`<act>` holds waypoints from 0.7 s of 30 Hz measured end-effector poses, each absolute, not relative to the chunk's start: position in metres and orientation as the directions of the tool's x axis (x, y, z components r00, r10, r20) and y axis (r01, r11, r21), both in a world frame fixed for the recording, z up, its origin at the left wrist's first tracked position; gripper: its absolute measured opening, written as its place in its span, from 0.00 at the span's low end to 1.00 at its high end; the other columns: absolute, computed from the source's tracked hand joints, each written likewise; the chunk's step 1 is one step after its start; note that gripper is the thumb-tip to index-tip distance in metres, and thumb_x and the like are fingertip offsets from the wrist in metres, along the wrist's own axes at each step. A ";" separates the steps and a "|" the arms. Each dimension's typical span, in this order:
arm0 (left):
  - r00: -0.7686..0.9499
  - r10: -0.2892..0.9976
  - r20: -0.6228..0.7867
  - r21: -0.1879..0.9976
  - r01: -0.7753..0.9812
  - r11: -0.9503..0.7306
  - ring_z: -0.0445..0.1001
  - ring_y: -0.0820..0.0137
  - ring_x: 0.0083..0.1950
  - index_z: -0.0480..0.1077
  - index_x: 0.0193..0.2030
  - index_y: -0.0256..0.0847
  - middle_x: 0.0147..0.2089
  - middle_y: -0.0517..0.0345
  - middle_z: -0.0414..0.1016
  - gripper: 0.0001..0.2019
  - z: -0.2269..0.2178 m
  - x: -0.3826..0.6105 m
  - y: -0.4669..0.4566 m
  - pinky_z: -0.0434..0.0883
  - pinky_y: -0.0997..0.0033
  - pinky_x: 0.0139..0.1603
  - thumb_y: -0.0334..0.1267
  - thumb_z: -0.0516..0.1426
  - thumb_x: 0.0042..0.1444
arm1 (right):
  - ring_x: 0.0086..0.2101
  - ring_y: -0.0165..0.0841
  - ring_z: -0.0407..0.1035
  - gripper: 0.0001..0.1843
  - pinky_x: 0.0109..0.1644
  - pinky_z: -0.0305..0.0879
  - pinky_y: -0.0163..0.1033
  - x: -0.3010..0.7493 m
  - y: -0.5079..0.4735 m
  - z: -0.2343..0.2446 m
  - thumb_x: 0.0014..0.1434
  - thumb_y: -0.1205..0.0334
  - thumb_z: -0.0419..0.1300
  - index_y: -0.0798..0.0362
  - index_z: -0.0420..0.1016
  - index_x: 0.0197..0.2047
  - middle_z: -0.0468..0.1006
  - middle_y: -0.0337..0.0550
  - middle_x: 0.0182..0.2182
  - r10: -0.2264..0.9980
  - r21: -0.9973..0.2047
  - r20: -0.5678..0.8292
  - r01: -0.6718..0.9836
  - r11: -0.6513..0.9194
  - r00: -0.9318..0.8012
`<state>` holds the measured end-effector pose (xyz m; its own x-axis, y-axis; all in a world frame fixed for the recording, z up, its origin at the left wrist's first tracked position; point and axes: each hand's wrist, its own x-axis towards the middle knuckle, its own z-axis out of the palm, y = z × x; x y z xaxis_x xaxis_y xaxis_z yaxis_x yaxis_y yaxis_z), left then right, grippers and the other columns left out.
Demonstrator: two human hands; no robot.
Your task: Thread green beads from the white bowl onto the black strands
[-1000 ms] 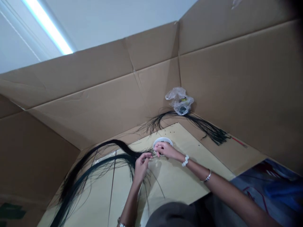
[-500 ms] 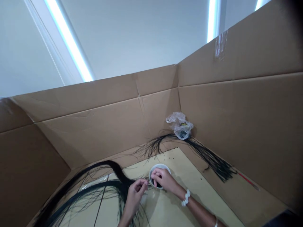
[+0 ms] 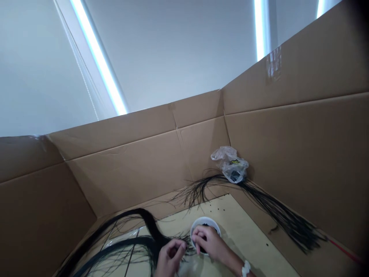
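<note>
A long hank of fine black strands [image 3: 150, 227] curves across the lower left of the view and runs to my left hand [image 3: 170, 257], whose fingers pinch some strands close to a small white bowl [image 3: 205, 220]. My right hand [image 3: 208, 241] curls over the bowl's rim with its fingertips inside, next to dark contents. Whatever those fingers touch is hidden. A white scrunchie [image 3: 246, 268] circles my right wrist. A second bundle of black strands [image 3: 284, 217] lies apart at the right.
Tall cardboard walls [image 3: 129, 161] enclose a cream board [image 3: 242, 231] on three sides. A crumpled plastic bag [image 3: 230, 164] sits in the back corner. A thin red stick [image 3: 343, 250] lies beyond the right bundle, and clear plastic [image 3: 121, 240] lies under the left hank.
The view has tipped upward, so the box, bowl and hands sit lower in the frame. My right hand has moved further over the bowl, and my left hand stays beside it among the strands.
</note>
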<state>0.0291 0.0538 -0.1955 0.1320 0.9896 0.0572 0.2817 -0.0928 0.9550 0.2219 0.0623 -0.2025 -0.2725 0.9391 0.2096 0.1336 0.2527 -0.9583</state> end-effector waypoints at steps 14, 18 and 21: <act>0.177 0.984 0.017 0.981 0.187 -0.051 0.67 0.73 0.22 0.76 0.29 0.37 0.24 0.57 0.72 0.30 -0.188 0.050 0.044 0.61 0.74 0.24 0.67 0.65 0.40 | 0.24 0.33 0.71 0.12 0.36 0.64 0.37 0.228 0.058 -0.193 0.64 0.55 0.56 0.53 0.72 0.33 0.78 0.40 0.21 0.922 -0.937 0.263 0.150 0.314 -0.284; 0.213 0.976 0.042 0.987 0.142 -0.073 0.67 0.73 0.22 0.76 0.31 0.37 0.25 0.55 0.75 0.29 -0.192 0.055 0.048 0.61 0.74 0.24 0.66 0.65 0.43 | 0.25 0.33 0.72 0.13 0.37 0.65 0.36 0.227 0.059 -0.195 0.64 0.54 0.56 0.53 0.73 0.33 0.79 0.40 0.22 0.921 -0.937 0.269 0.145 0.318 -0.281; 0.239 0.970 0.045 0.990 0.117 -0.075 0.67 0.73 0.21 0.76 0.34 0.36 0.27 0.53 0.77 0.29 -0.195 0.056 0.053 0.59 0.75 0.22 0.65 0.65 0.44 | 0.24 0.33 0.72 0.13 0.36 0.65 0.36 0.227 0.060 -0.197 0.64 0.54 0.56 0.53 0.73 0.33 0.79 0.40 0.22 0.923 -0.941 0.264 0.135 0.310 -0.281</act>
<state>0.0564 0.0528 -0.1948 0.2393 0.9699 0.0448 0.1170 -0.0746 0.9903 0.2273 0.0601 -0.1970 -0.2809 0.9228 0.2636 0.1352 0.3100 -0.9411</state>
